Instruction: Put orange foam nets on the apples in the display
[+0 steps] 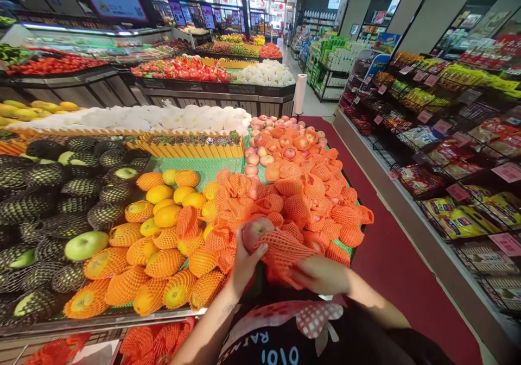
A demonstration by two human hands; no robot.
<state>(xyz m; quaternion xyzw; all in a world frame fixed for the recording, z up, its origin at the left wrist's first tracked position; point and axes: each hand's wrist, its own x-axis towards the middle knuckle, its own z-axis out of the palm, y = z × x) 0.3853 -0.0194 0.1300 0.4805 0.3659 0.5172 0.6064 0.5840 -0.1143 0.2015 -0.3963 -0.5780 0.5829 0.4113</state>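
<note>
Close to my body, my left hand (pixel 245 259) is wrapped round a reddish apple (pixel 255 231), its thumb pressed on the front. A red foam net sleeve (pixel 285 248) lies against the apple's right side and partly covers it. My right hand (pixel 319 274) grips the sleeve's right end; some of its fingers are hidden behind the mesh. Just beyond my hands is a heap of netted apples (pixel 301 205) in the same red foam. Loose red net sleeves (pixel 234 196) are piled to the left of the apple.
Netted yellow mangoes (pixel 165 264) lie left of my hands, with dark-netted green fruit (pixel 77 202) farther left. Bare apples (pixel 252 158) sit at the back of the stand. A yellow divider fence (pixel 195 146) crosses behind. Snack shelves (pixel 456 153) line the right, across a red floor strip (pixel 401 278).
</note>
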